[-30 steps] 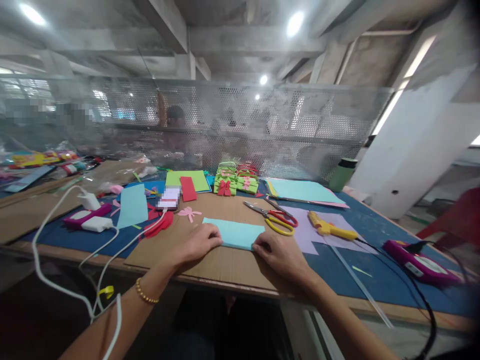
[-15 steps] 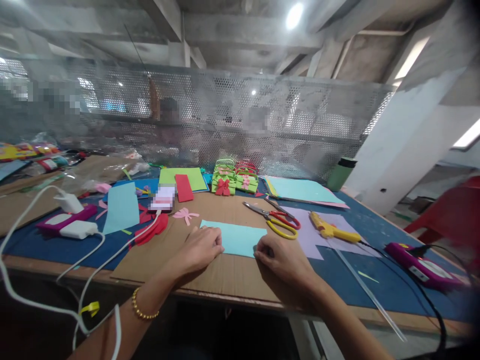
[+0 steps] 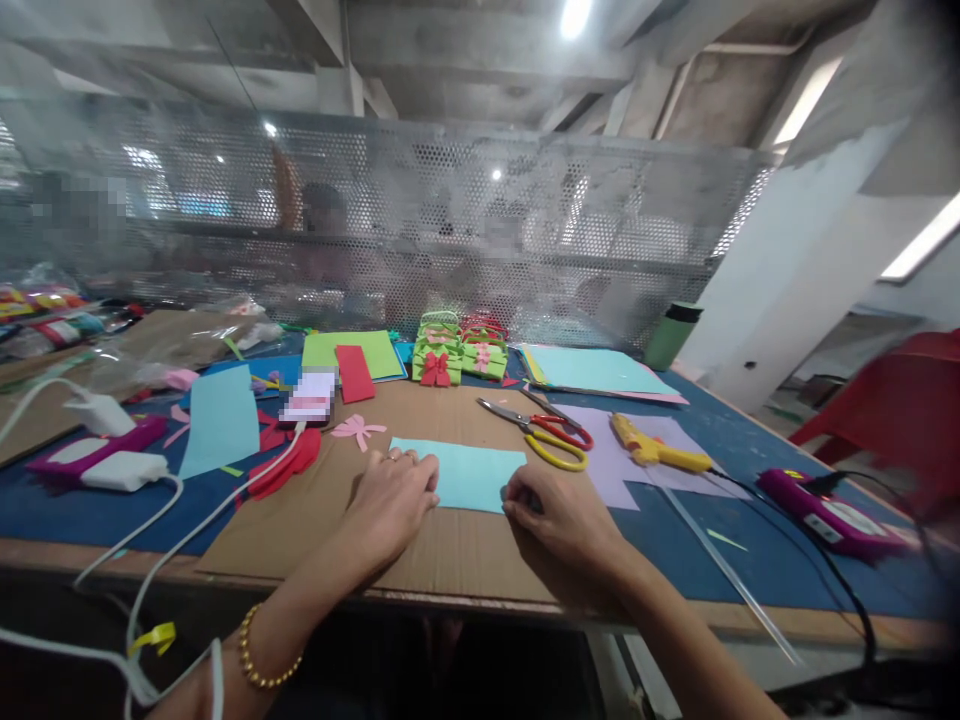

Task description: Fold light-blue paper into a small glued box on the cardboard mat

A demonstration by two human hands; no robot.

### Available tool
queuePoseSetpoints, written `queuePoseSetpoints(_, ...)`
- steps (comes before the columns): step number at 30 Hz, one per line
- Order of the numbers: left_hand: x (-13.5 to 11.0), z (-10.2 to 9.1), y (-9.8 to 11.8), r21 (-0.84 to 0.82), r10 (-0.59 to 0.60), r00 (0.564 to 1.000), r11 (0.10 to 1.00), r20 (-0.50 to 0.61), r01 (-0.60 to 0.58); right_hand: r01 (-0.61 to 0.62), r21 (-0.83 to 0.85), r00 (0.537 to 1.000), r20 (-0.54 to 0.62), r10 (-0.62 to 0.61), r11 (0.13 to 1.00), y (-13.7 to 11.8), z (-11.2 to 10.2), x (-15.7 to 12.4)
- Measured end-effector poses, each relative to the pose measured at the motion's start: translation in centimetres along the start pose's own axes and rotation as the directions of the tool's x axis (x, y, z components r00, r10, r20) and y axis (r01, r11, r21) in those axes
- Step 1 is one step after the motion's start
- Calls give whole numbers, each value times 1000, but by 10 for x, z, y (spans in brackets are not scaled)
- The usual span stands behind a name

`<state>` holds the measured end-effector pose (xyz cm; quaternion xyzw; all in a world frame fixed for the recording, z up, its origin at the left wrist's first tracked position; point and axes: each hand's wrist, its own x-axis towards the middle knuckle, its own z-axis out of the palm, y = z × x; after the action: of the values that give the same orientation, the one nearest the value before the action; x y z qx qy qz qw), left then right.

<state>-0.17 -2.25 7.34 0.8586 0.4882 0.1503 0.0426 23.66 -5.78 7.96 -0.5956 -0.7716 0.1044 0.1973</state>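
Note:
A light blue foam sheet (image 3: pixel 469 472) lies flat on a brown cardboard board (image 3: pixel 450 550) in front of me. My left hand (image 3: pixel 390 500) rests on the sheet's near left edge, fingers curled and pressed together on it. My right hand (image 3: pixel 559 515) pinches the sheet's near right corner, fingers closed. Red and yellow scissors (image 3: pixel 551 440) lie just beyond the right hand. A yellow glue gun (image 3: pixel 652 452) sits on a lilac sheet (image 3: pixel 622 465) to the right.
Green paper baskets (image 3: pixel 457 358) and coloured sheets (image 3: pixel 592 372) stand at the back by a perforated metal screen (image 3: pixel 420 230). A pink bow (image 3: pixel 358 430), red cutouts (image 3: pixel 289 460), chargers and white cables (image 3: pixel 112 470) lie left. A purple device (image 3: pixel 829 515) and clear ruler (image 3: pixel 731 575) lie right.
The view has swung a little left and down. My left hand has curled up on the sheet's left edge; the right hand keeps its pinch on the right corner.

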Motion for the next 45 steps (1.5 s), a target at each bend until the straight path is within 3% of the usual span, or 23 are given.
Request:
queuePoseSetpoints(11,-4,7,8,319,97,989,946,-109,-57,27,49,1000,-1,-27,998,6,-1,-2)
queuePoseSetpoints(16,-9,18,17,452,308,937,868,-166,-205,46,51,999,-7,-46,998,11,2,0)
queuePoseSetpoints(18,-12,21,17,476,343,927,848,-154,-234,38,46,999,-2,-38,998,12,2,0)
queuePoseSetpoints(23,-19,24,17,515,342,925,830,-164,-215,31,52,999,9,-31,998,13,1,0)
queuePoseSetpoints(30,-28,29,32,612,299,925,785,-235,-98,45,27,999,22,-45,999,10,-1,0)
queuePoseSetpoints(33,-32,25,42,585,249,948,807,-201,-88,58,29,998,10,-58,998,10,-1,-2)
queuePoseSetpoints(39,-33,18,64,556,167,986,822,-25,-125,68,45,998,14,-68,997,12,1,-3)
queuePoseSetpoints(45,-25,17,63,497,138,987,853,85,-162,94,60,995,-18,-93,994,16,0,-6)
